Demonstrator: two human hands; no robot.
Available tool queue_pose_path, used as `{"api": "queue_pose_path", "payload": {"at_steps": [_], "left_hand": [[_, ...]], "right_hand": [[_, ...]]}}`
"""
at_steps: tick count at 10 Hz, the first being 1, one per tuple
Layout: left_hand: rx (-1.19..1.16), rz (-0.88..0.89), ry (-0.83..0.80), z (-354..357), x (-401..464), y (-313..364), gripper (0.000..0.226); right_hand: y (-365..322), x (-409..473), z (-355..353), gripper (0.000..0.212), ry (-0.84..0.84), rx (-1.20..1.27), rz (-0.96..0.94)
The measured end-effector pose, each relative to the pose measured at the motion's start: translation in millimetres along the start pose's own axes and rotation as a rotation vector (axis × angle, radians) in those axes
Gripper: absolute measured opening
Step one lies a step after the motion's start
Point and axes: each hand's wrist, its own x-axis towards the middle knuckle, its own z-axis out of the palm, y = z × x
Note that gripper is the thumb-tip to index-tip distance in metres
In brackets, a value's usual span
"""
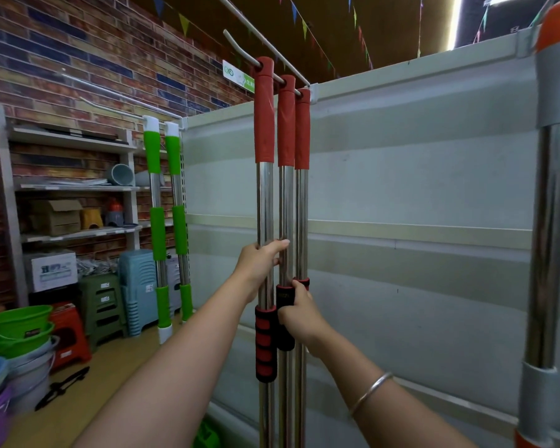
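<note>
I find nothing fully legible: the green-and-white sign [240,77] shows a logo and cut-off characters; the white box [50,270] carries blurred blue print; the black grip [283,294], faint unreadable print.

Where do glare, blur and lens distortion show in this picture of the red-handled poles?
Head view: the ceiling light strip is blown out; soft reflections streak the steel poles; the near pole at right looks soft and leans, likely from the wide lens.

The three poles [265,205] wear red top sleeves over shiny silver shafts with red-and-black banded foam grips [265,342], the two farther poles [157,227] are green, white and silver, and the brick wall [78,59] mixes red-brown with dark blue
</note>
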Motion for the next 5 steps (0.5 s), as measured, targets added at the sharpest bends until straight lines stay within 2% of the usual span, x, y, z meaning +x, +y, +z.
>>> {"api": "queue_pose_path", "payload": {"at_steps": [1, 2, 3, 4, 5], "left_hand": [[0.041, 0.025, 0.022, -2, -3, 0, 0.051], [0.124, 0.091, 0.094, -5, -12, 2, 0.015], [0.159, 0.13, 0.133, -5, -28, 5, 0.017], [0.177, 0.121, 0.182, -5, -44, 3, 0.013], [0.229, 0.07, 0.216, -1, -71, -4, 0.057]], "right_hand": [[-3, -7, -6, 0.069, -0.04, -0.024, -0.001], [-5, -13, -17, 0.056, -0.054, -0.02, 0.005], [-7, -26, -23, 0.064, -0.024, -0.008, 0.004], [-6, -51, -26, 0.046, -0.017, 0.029, -0.018], [-1, -80, -24, 0.045, -0.035, 0.017, -0.024]]}}
